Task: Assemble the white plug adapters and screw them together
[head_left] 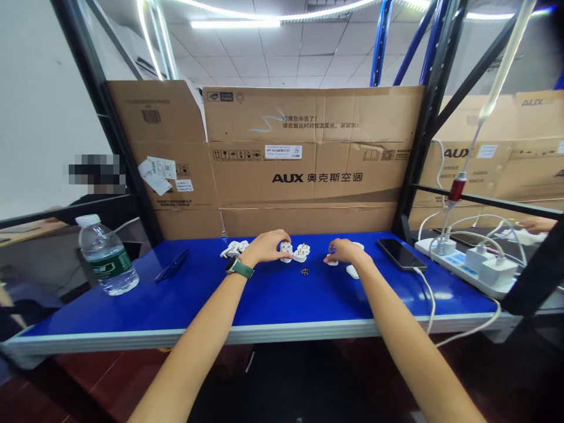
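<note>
White rounded plastic plug piece (286,251) sits within the left grip (265,247), thumb and forefinger closed around opposite edges. Its upturned face looks recessed rather than smooth. Just beyond those fingertips, to their right, lies a second white plastic piece with brass-coloured metal pins (302,252) standing up. Nearer the wearer than the left grip's fingertips is a small cluster of dark, brownish bits (304,272), too tiny to identify.

Well apart, the right grip (346,251) has its fingertips down at a small, pale, smooth-looking piece (332,262); whether they pinch it or only touch it, I cannot tell. Beneath the right wrist lies a flat white rounded plastic piece (352,272).

The step in hand seems to be handling two small parts at once, one per grip. As I judge it, the next move calls for a steady left hold and a light right pinch, since thin, slick plastic could slide on the glossy blue bench (273,302). Behind the left wrist, more white plastic pieces (235,248) lie heaped.
</note>
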Tool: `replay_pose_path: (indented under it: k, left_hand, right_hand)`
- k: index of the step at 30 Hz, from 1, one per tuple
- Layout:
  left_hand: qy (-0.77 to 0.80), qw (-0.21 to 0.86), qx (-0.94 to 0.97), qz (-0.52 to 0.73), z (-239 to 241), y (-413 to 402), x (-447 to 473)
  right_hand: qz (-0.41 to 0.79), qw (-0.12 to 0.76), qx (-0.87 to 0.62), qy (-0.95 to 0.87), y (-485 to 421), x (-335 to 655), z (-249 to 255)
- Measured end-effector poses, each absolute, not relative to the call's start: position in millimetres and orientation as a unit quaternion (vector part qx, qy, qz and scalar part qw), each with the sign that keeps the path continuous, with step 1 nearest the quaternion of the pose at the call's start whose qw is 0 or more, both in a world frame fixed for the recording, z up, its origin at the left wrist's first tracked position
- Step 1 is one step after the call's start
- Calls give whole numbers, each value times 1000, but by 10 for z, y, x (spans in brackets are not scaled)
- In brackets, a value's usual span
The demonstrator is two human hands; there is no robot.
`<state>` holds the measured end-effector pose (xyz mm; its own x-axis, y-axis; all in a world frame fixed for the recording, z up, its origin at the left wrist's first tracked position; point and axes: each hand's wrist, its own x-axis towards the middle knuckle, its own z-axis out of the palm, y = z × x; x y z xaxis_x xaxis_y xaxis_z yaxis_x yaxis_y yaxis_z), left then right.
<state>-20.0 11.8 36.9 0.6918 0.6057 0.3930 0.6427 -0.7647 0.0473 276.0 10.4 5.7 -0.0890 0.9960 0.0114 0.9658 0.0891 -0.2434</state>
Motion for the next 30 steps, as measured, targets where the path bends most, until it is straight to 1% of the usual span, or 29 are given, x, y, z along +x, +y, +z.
replay_pose_path:
  k: [5, 9, 11, 13, 16, 18, 22, 30]
  left_hand:
    - [-340, 39, -920, -191, 353, 118, -166]
    - [-326, 42, -921, -209, 347, 121, -164]
    - [-317, 48, -921, -219, 347, 118, -160]
    - [-308, 55, -922, -230, 349, 112, -151]
    - [-298, 60, -921, -246, 351, 97, -127]
    - [-292, 59, -920, -255, 347, 88, -110]
    - [-274, 46, -923, -267, 330, 86, -85]
    - [-238, -21, -920, -312, 309, 113, -32]
  right_hand:
    - [86, 78, -686, -718, 95, 2755, 54]
    - [76, 51, -677, -731, 96, 2789, 17]
    - [50, 93, -651, -752, 103, 2783, 1]
    - [16, 183, -597, -781, 101, 2743, 12]
    - [-13, 339, -473, -813, 62, 2623, 78]
    - [-11, 400, -399, -825, 19, 2528, 127]
    - [1, 445, -293, -846, -63, 2387, 168]
    - [121, 470, -266, -833, -132, 2302, 158]
